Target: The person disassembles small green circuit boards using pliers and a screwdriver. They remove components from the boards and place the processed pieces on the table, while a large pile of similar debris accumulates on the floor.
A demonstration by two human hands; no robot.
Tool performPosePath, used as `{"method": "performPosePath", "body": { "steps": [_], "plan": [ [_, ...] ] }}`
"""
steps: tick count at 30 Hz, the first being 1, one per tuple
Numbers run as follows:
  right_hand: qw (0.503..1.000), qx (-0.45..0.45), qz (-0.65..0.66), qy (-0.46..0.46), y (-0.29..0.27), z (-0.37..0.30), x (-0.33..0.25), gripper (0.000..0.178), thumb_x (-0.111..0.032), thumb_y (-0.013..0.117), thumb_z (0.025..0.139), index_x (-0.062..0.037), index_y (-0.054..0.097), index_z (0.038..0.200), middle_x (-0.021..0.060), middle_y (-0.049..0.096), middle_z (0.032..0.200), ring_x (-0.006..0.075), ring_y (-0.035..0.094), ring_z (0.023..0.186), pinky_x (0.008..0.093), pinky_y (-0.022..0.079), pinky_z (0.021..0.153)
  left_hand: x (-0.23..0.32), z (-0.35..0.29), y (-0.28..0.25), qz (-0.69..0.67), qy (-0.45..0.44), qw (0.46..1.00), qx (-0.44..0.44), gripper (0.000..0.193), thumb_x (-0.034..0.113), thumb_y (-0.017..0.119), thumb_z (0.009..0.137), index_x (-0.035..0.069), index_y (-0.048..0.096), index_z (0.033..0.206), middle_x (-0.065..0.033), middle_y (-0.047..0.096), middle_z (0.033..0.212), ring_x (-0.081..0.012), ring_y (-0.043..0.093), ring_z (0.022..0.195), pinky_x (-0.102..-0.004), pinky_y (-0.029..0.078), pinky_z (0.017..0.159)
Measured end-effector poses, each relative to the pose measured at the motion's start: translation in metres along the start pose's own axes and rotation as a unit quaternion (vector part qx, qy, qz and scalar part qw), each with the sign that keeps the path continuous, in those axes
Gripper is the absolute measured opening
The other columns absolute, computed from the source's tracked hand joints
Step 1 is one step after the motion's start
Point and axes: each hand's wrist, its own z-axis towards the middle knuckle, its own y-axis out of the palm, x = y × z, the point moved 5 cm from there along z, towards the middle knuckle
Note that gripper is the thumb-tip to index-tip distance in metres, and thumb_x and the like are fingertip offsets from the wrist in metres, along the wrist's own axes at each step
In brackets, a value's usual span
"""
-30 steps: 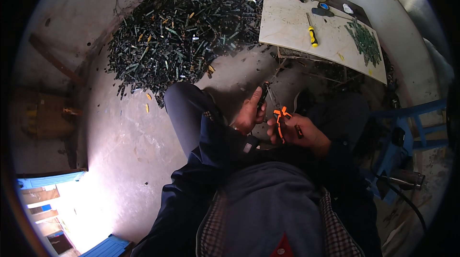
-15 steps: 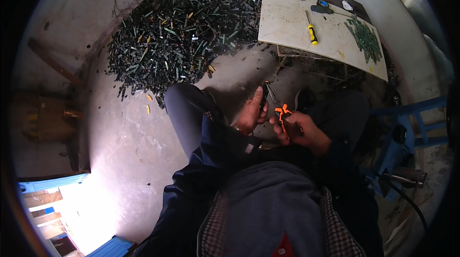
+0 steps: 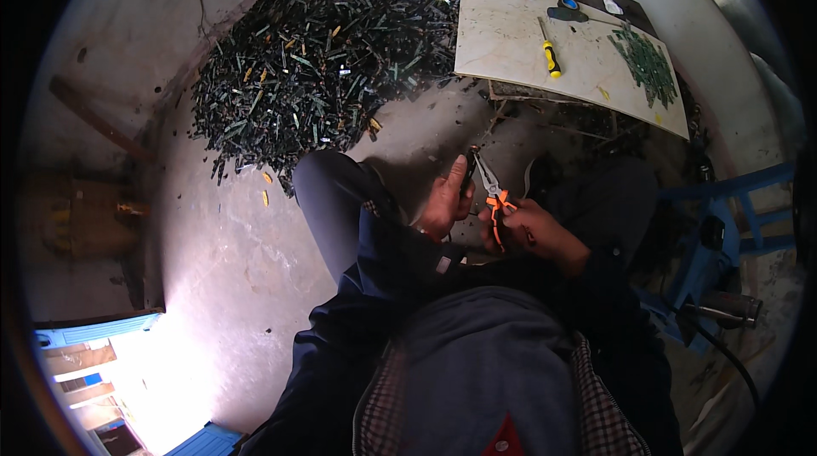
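Note:
My right hand (image 3: pixel 534 231) grips orange-handled pliers (image 3: pixel 492 192), jaws pointing up and to the left. My left hand (image 3: pixel 446 201) holds a small dark stick-like piece (image 3: pixel 467 175) upright, right beside the plier jaws. Both hands are close together above my knees, over the concrete floor. What the jaws touch is too small to tell.
A large heap of dark stick-like pieces (image 3: pixel 332 56) lies on the floor ahead. A pale board (image 3: pixel 511 48) carries a yellow-handled screwdriver (image 3: pixel 551 53), a tape roll (image 3: pixel 568 5) and a small green pile (image 3: pixel 648 65). A blue frame (image 3: pixel 723 218) stands at right.
The hands and pliers have shifted slightly; the plier jaws now sit closer to the piece in my left hand.

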Motion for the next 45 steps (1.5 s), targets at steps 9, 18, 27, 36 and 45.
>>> {"method": "performPosePath", "body": {
  "steps": [9, 18, 27, 36, 45],
  "plan": [
    [0.992, -0.074, 0.105, 0.008, 0.005, 0.007, 0.007, 0.043, -0.019, 0.048, 0.089, 0.005, 0.053, 0.125, 0.0202, 0.064, 0.11, 0.0311, 0.064, 0.099, 0.0431, 0.05, 0.089, 0.006, -0.007, 0.003, -0.001, -0.021, 1.0, 0.009, 0.059, 0.063, 0.044, 0.094, 0.01, 0.047, 0.068, 0.0024, 0.034, 0.053, -0.009, 0.027, 0.043, -0.0263, 0.02, 0.043],
    [0.968, -0.137, 0.209, 0.015, 0.017, 0.008, 0.008, 0.049, -0.027, 0.05, 0.088, 0.0007, 0.051, 0.128, 0.0163, 0.063, 0.111, 0.0277, 0.063, 0.098, 0.0457, 0.048, 0.09, 0.005, -0.005, 0.004, 0.028, 0.001, 1.0, 0.014, 0.064, 0.068, 0.038, 0.094, 0.008, 0.046, 0.072, 0.0007, 0.036, 0.053, -0.0115, 0.04, 0.046, -0.0267, 0.031, 0.045],
    [0.975, -0.095, 0.2, -0.014, 0.023, 0.016, 0.017, 0.045, -0.028, 0.05, 0.087, -0.0025, 0.055, 0.123, 0.011, 0.063, 0.101, 0.0246, 0.061, 0.084, 0.038, 0.049, 0.075, 0.023, -0.023, 0.021, 0.06, 0.03, 0.997, 0.039, 0.062, 0.064, 0.038, 0.096, 0.008, 0.048, 0.071, -0.0012, 0.045, 0.053, -0.0106, 0.039, 0.042, -0.0265, 0.03, 0.042],
    [0.998, 0.044, 0.02, 0.036, -0.001, -0.002, -0.001, 0.031, -0.018, 0.051, 0.08, -0.0016, 0.061, 0.104, 0.0072, 0.062, 0.081, 0.018, 0.058, 0.067, 0.0322, 0.046, 0.059, 0.008, -0.011, 0.008, 0.108, 0.051, 0.992, 0.04, 0.069, 0.067, 0.038, 0.094, 0.009, 0.048, 0.058, 0.0017, 0.04, 0.05, -0.0094, 0.033, 0.042, -0.0275, 0.026, 0.043],
    [0.976, 0.075, -0.205, 0.011, -0.023, -0.017, -0.027, 0.028, -0.011, 0.053, 0.08, 0.0026, 0.06, 0.103, 0.0092, 0.062, 0.077, 0.0152, 0.059, 0.064, 0.0283, 0.046, 0.057, 0.005, -0.007, 0.003, 0.12, 0.033, 0.992, 0.028, 0.064, 0.065, 0.045, 0.094, 0.008, 0.052, 0.064, 0.0019, 0.041, 0.051, -0.0092, 0.034, 0.041, -0.028, 0.025, 0.041]
  ]
}}
